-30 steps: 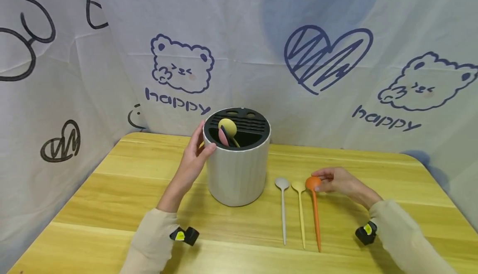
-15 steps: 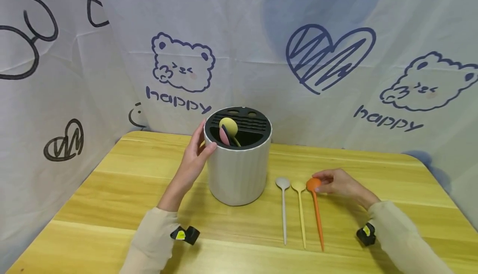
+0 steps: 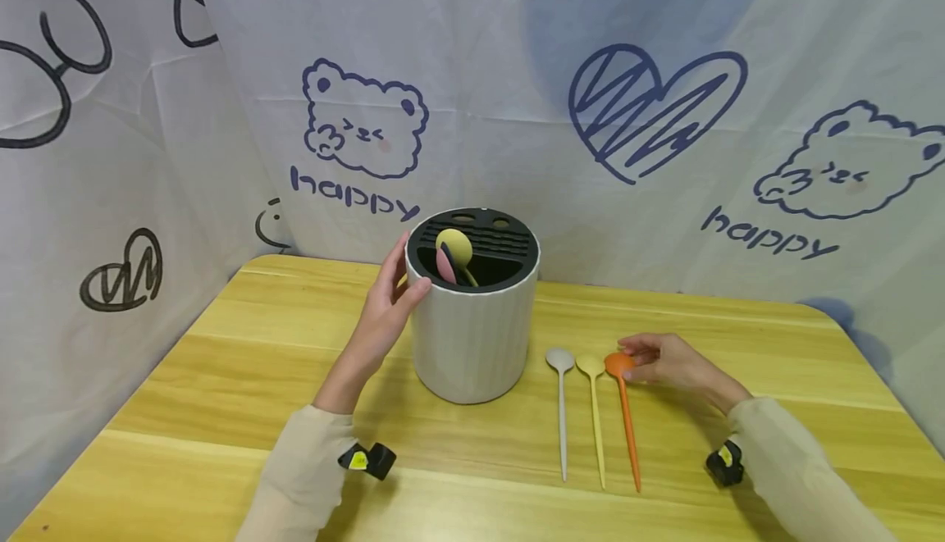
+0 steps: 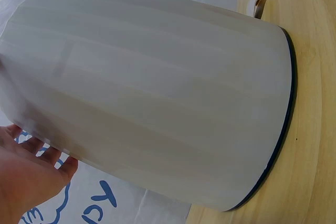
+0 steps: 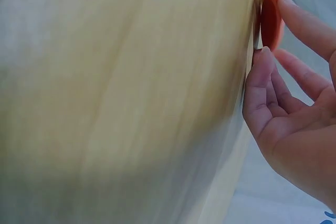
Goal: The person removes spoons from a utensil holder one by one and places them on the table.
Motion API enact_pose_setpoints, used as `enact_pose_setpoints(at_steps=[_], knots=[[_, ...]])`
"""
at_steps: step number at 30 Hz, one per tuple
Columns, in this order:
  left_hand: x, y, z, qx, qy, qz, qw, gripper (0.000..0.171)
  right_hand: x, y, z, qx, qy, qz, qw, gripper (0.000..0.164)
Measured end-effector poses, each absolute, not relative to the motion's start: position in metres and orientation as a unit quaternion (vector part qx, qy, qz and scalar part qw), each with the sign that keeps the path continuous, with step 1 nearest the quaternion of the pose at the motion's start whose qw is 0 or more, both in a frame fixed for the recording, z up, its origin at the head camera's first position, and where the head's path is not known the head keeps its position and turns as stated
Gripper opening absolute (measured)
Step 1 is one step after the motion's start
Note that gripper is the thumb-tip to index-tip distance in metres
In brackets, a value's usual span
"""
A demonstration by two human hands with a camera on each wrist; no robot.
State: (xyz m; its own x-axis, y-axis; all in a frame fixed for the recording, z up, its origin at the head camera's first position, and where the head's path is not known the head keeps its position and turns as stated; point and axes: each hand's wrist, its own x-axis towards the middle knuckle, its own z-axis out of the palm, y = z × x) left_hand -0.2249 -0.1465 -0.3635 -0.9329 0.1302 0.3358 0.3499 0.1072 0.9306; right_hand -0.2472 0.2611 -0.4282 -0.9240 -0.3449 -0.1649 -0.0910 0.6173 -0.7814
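1. One orange spoon (image 3: 617, 364) lies at the right end of a row on the table (image 3: 458, 472), its handle toward the person.
2. The right hand (image 3: 668, 362) has its grip closed on that spoon's head, thumb at the near side, fingertips at the far side; whether the head is raised off the wood, I cannot tell.
3. Just beside it lie the yellow spoon (image 3: 591, 366) and, leftmost, the grey spoon (image 3: 560, 360).
4. Left of the row, the white container (image 3: 470, 345) stands upright under a slotted black top (image 3: 511, 243).
5. The left hand (image 3: 382, 308) holds it near the rim, grip curved round its side.
6. Yellow utensil (image 3: 454, 247) and pink utensil (image 3: 445, 265) poke from its large opening.
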Motion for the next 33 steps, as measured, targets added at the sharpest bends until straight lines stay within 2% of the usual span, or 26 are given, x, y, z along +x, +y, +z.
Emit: enact_pose_setpoints(at_steps=[5,24,33], knots=[[-0.226,-0.146,-0.365,-0.165,-0.738,-0.649,0.086,0.070,-0.249,0.263,-0.430,-0.141,0.888,-0.414,0.139,0.059],[-0.227,-0.147,-0.364,-0.163,-0.738,-0.649,0.086,0.070,-0.249,0.274,-0.432,-0.119,0.867,-0.449,0.181,0.060],[-0.228,-0.148,-0.366,-0.161,-0.739,-0.649,0.082,0.070,-0.239,0.266,-0.429,-0.097,0.854,-0.487,0.154,0.051]])
